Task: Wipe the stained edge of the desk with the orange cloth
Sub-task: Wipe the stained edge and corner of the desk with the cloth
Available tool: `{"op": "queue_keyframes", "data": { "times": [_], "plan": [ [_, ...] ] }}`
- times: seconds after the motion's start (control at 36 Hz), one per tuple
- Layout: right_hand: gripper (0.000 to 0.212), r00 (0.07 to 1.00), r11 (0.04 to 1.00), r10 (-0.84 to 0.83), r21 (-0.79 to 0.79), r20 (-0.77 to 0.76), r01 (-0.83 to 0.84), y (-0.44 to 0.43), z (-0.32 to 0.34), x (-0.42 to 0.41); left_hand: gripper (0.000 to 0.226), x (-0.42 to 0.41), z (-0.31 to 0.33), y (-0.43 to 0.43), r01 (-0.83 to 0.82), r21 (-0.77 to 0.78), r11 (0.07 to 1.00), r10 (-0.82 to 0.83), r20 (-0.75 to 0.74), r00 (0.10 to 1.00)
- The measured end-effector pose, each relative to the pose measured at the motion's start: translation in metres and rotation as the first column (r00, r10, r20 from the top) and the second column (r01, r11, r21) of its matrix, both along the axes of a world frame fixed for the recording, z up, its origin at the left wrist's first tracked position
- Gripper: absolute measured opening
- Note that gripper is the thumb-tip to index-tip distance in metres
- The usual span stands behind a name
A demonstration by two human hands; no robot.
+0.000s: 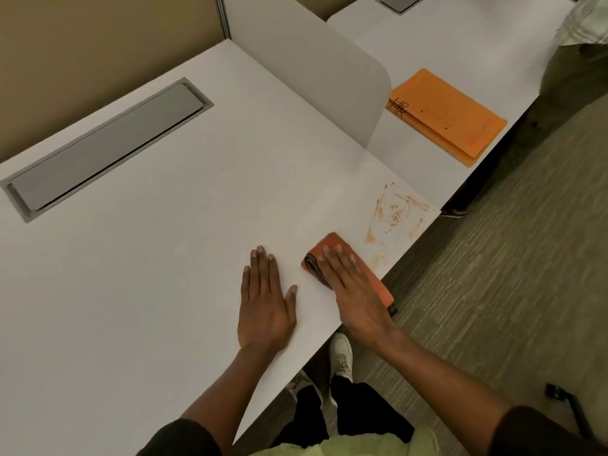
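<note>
The folded cloth [348, 268] lies at the desk [164, 258] edge, just short of the stain [394, 218], under the right hand [355, 291], fingers flat and spread. The left hand [266, 307] rests open beside it. Soft and limp, the cloth will likely bunch unless pressed from above through the palm

Your right hand [355, 291] lies flat on the folded orange cloth [332, 246] at the white desk [148, 274] edge. Brownish smeared stain [394, 215] just beyond it. Your left hand [265, 304] rests flat, left of the cloth.
</note>
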State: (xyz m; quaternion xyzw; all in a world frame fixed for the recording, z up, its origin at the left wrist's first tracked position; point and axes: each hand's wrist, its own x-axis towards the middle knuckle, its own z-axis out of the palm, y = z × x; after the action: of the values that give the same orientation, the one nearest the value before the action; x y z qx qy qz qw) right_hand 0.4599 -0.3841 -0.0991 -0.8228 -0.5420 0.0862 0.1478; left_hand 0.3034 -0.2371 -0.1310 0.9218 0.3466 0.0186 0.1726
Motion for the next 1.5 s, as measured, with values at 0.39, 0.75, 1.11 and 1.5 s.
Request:
{"op": "queue_keyframes", "data": {
  "times": [0.39,0.75,1.11,1.5],
  "plan": [
    [0.089,0.986,0.992,-0.114,0.033,-0.121,0.119,0.012,0.002,0.014,0.079,-0.002,-0.007,0.002,-0.009,0.044,0.999,0.009,0.004,1.000],
    [0.081,0.988,0.992,-0.122,0.028,-0.098,0.125,0.031,0.008,0.081,0.081,0.043,0.006,-0.028,-0.093,-0.085,0.992,0.089,-0.053,0.995],
    [0.091,0.992,0.999,0.001,0.033,-0.126,0.004,-0.014,0.005,0.082,0.078,0.066,0.010,-0.052,-0.262,-0.052,0.964,0.261,-0.030,0.965],
    [0.090,0.969,0.987,0.143,0.096,-0.203,-0.126,-0.051,0.001,0.054,0.075,0.067,0.013,-0.053,-0.275,-0.041,0.961,0.275,-0.005,0.961]
  ]
}}
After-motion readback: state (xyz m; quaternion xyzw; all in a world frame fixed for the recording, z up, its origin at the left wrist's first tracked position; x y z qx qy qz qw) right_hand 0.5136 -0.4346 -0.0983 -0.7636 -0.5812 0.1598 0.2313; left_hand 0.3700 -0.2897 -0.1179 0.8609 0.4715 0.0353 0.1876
